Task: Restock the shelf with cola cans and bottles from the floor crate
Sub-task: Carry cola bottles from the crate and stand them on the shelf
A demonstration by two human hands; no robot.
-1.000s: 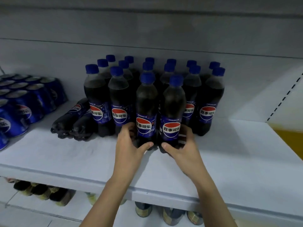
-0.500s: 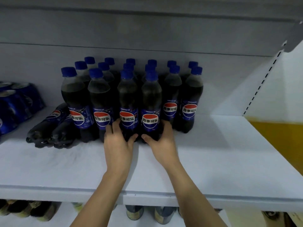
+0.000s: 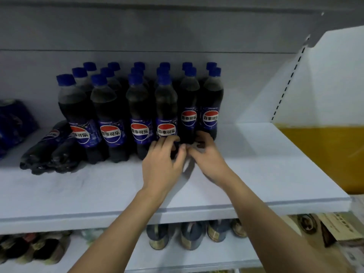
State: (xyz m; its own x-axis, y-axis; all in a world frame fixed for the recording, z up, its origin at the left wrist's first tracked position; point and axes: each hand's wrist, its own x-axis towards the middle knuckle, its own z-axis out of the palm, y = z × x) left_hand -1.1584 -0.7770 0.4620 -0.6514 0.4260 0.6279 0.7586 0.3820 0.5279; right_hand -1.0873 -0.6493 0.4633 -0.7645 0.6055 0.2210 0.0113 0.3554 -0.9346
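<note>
Several upright cola bottles (image 3: 137,107) with blue caps stand in rows on the white shelf (image 3: 266,174). My left hand (image 3: 162,164) curls around the base of the rightmost front-row bottle (image 3: 166,113), hiding its foot. Just to its right, my right hand (image 3: 209,157) has loosely curled fingers at the base of the neighbouring bottles (image 3: 210,107), thumb close to my left thumb, with nothing visibly held. Two bottles (image 3: 45,150) lie on their sides at the left. Blue cola cans (image 3: 13,123) sit blurred at the far left. The floor crate is out of view.
The shelf's right half is bare up to a white side panel (image 3: 315,85) with a slotted upright. A yellow surface (image 3: 325,154) lies beyond it. The lower shelf holds dark bottles (image 3: 189,235) and jars; cardboard (image 3: 338,229) shows at the lower right.
The view has swung right. Both hands pushed two front bottles back into line, then drew together at the base of the rightmost front bottle.
</note>
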